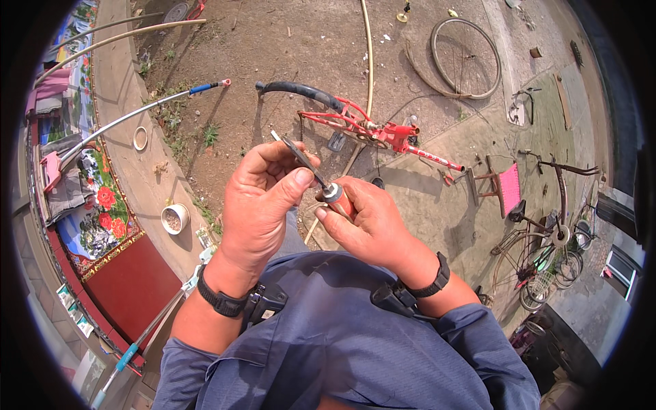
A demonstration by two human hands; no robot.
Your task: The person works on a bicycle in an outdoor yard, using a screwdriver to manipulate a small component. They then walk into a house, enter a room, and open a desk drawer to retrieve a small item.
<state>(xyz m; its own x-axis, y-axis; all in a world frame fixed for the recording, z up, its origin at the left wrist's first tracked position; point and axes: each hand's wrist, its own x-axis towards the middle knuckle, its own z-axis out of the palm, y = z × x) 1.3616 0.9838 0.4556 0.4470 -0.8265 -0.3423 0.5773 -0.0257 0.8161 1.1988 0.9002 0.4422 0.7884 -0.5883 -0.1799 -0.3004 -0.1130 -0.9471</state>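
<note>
My right hand [369,222] is closed around a short red-orange cylinder [342,204] with a grey end, which looks like a tool handle. A dark, flat metal blade [304,161] slants up and left from that grey end. The thumb and fingers of my left hand [263,195] close on this blade. Past the left fingertips pokes the tip of a thin white stick [275,135]; the rest is hidden. Beyond my hands lies a red bicycle frame [395,135] on the ground, with a black curved mudguard [301,89] at its left end.
A pale hose [369,55] runs across the dirt past the frame. A bicycle wheel [497,58] lies far right. Farther right stand a pink-seated stool [508,188] and bicycles [540,236]. A white bucket [175,218] is at left, beside a flowered cloth [106,205].
</note>
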